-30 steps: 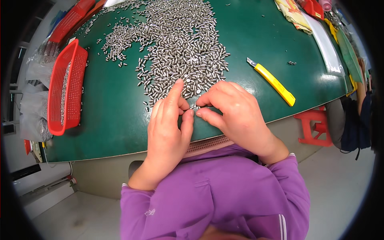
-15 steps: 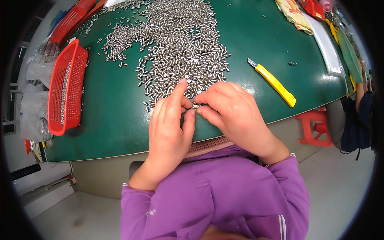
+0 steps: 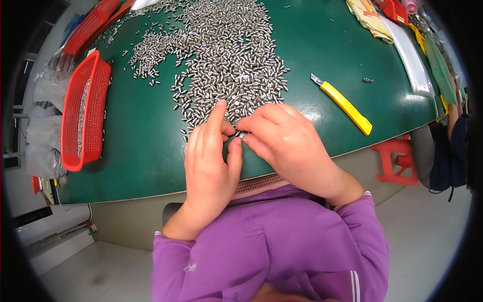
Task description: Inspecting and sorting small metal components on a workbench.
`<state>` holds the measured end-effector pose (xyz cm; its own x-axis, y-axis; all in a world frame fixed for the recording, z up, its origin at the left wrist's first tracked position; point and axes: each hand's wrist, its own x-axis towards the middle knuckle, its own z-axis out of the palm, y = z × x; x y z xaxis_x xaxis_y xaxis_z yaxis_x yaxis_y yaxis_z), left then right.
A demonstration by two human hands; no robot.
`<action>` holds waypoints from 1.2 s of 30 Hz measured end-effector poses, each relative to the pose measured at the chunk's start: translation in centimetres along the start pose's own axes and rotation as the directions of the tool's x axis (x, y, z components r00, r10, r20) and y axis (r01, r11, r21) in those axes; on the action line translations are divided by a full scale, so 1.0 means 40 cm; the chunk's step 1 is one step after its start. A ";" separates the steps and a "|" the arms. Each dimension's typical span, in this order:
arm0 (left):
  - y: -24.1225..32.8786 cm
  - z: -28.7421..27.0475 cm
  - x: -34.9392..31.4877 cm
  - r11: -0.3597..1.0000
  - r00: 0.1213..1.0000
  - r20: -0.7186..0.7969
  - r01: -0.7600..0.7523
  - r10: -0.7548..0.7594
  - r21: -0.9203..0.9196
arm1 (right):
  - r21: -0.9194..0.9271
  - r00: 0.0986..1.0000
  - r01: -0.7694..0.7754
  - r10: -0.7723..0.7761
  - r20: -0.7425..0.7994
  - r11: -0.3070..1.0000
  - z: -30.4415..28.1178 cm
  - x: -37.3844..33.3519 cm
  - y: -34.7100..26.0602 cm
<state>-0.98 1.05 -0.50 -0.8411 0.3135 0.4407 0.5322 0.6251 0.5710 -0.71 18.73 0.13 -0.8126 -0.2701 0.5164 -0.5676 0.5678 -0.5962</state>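
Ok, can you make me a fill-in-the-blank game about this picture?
1. The smooth tabletop under the silvery, bullet-shaped metal pieces is coloured ____.
2. The bare hand nearer the yellow plastic-handled cutter is the person's ____ one.
3. The nearer long red perforated plastic basket stands to the ____ of that cutter.
4. The cloth sleeves with white-striped cuffs are ____.

Missing words: green; right; left; purple.

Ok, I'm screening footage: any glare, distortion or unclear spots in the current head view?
In the head view, a pale sheen lies on the green tabletop right of the bullet-shaped metal pieces; the tabletop's front edge curves from fisheye distortion; the corners go black; details between the left hand and right hand are too small to make out.
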 end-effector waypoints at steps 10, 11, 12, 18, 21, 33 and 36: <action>-0.001 -0.008 -0.002 1.000 1.000 0.031 0.003 -0.003 0.012 | -0.017 0.995 -0.028 0.029 0.096 0.999 -0.008 0.007 -0.006; -0.001 -0.008 -0.003 1.000 1.000 0.031 0.002 -0.003 0.012 | -0.025 0.991 -0.063 0.065 0.121 0.998 -0.010 0.007 -0.008; 0.000 -0.007 -0.003 1.000 1.000 0.028 0.000 -0.001 0.007 | -0.024 0.991 -0.062 0.065 0.121 0.998 -0.011 0.005 -0.007; 0.000 -0.007 -0.001 0.999 0.999 0.041 -0.008 0.010 -0.049 | 0.005 0.987 -0.072 0.071 0.147 0.997 -0.018 0.002 -0.005; -0.003 -0.011 -0.003 1.000 0.998 0.055 -0.012 0.013 -0.017 | -0.023 0.984 -0.085 0.088 0.156 0.996 -0.017 -0.001 -0.004; 0.002 -0.015 -0.006 0.997 0.997 0.079 0.003 0.002 -0.072 | 0.028 1.000 0.003 -0.004 0.022 1.000 -0.013 -0.015 0.002; -0.001 -0.011 -0.004 0.994 0.997 0.073 0.001 0.007 -0.109 | 0.020 1.000 0.000 -0.001 0.013 1.000 -0.014 -0.015 0.002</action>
<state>-0.83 0.65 -0.27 -0.8421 0.3695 0.3927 0.5387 0.5439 0.6434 -0.18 19.38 0.12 -0.8140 -0.2807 0.5085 -0.5704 0.5518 -0.6084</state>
